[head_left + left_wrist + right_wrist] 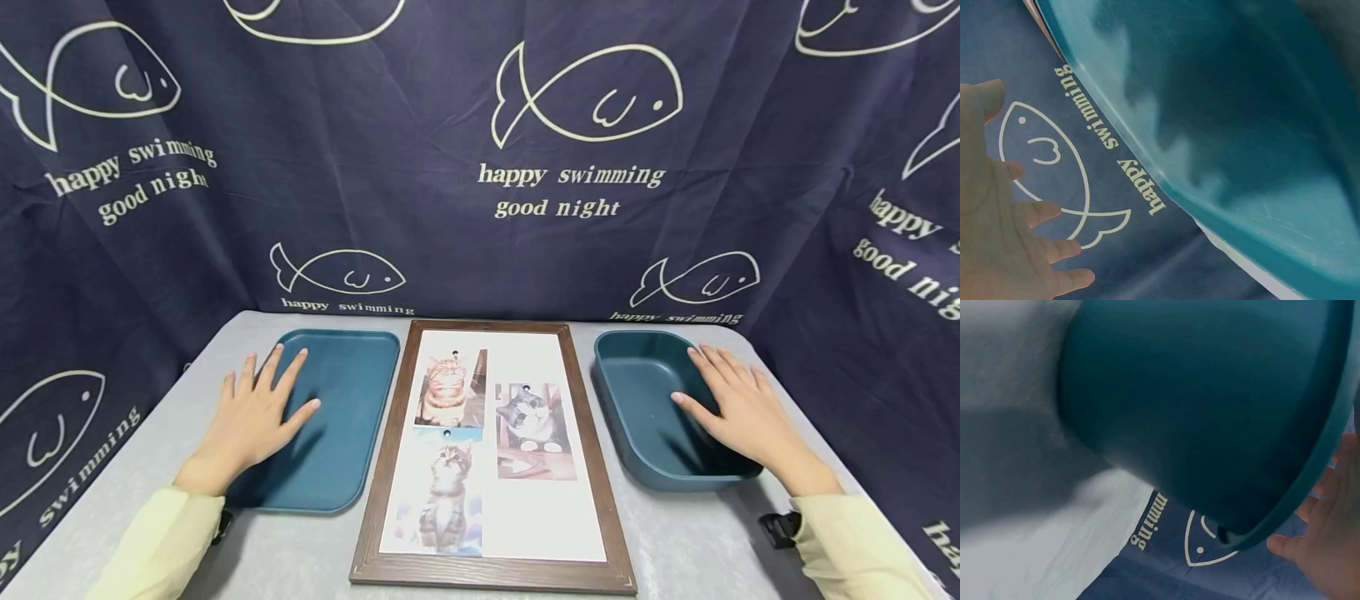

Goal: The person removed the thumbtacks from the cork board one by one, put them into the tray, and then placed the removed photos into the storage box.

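Note:
My left hand [258, 408], fingers spread and straight, hovers over the left part of a flat teal tray [341, 433]; its shadow falls on the tray, and the left wrist view shows a gap between palm and tray [1260, 237]. On the right, my right hand [738, 404] is held with straight fingers above the right rim of a deep teal bin [660, 400]. Whether it touches that rim I cannot tell. Both hands hold nothing. Between them lies a brown-framed white board [543, 525] with three cat pictures, one of them a grey-and-white cat [536, 429].
An orange cat picture [446, 392] and a tabby kitten picture [442, 500] sit on the board's left half, each with a small dark dot near its top. Grey tabletop [300, 558] surrounds everything. A navy curtain [435, 125] with fish drawings hangs behind and at both sides.

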`<state>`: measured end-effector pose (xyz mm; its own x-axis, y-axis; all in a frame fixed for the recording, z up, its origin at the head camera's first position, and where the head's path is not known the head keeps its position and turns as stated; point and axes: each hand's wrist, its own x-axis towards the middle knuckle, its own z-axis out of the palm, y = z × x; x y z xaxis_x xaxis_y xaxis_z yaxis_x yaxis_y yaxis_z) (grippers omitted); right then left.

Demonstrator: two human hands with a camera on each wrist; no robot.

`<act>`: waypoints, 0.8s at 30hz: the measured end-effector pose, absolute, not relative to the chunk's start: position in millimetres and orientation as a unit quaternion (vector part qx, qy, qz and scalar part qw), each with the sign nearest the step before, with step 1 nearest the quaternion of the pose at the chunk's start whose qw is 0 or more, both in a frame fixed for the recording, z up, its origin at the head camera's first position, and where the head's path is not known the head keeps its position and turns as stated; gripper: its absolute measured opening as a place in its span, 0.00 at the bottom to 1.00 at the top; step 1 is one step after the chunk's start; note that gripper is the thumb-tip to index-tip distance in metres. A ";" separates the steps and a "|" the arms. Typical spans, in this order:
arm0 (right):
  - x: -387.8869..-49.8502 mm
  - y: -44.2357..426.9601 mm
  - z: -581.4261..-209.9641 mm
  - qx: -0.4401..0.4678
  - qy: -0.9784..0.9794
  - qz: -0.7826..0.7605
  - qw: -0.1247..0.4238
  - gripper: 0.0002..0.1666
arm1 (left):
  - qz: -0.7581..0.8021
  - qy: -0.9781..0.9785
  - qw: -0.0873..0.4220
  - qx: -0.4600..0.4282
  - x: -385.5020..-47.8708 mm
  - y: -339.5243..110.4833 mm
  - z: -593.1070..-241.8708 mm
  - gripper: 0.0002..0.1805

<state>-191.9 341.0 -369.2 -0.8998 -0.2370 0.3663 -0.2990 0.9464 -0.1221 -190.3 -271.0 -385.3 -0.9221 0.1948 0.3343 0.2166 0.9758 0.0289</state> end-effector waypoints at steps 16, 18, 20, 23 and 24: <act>-198.2 315.0 -358.3 0.190 -0.954 0.071 0.219 0.40 | -0.004 -0.971 0.188 -0.146 -197.1 -252.8 -379.0 0.39; -198.7 312.2 -357.6 0.194 -0.954 0.072 0.217 0.40 | -0.005 -0.970 0.191 -0.151 -197.8 -250.1 -378.9 0.40; -199.4 309.4 -357.1 0.198 -0.954 0.072 0.214 0.40 | -0.004 -0.969 0.192 -0.155 -198.5 -247.6 -379.0 0.40; -200.4 305.1 -357.3 0.208 -0.953 0.070 0.211 0.39 | -0.005 -0.970 0.187 -0.156 -199.2 -244.6 -380.2 0.40; -200.7 303.6 -357.4 0.212 -0.952 0.068 0.211 0.39 | -0.004 -0.970 0.188 -0.157 -199.4 -243.6 -381.1 0.39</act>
<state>-200.7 303.6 -357.4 -0.8203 -0.3754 0.4315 -0.4333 0.9003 -0.0405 -199.4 -243.6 -381.1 -0.8800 0.3036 0.3652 0.3069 0.9504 -0.0506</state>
